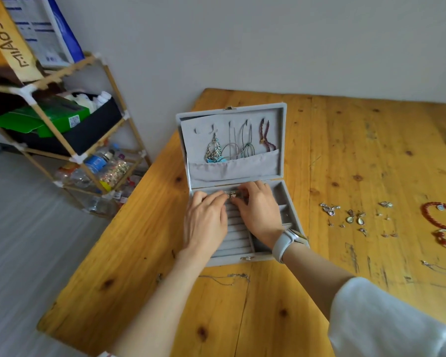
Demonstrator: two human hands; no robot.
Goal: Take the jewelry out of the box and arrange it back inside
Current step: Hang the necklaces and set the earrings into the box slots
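Fingers (pixel 218 198) of both hands pinch, it seems, small silver jewelry (pixel 231 195) over the grey velvet box's (pixel 281 191) ring rolls; a slip could drop it between rolls just below them.

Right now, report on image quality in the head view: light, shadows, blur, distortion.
Head view: soft, even daylight, with only faint shadows under the hands on the jewelry box; no harsh glare on the table. Wide-angle distortion bends the table edges and tilts the shelf. The small item between the left hand and right hand is too blurred to identify.
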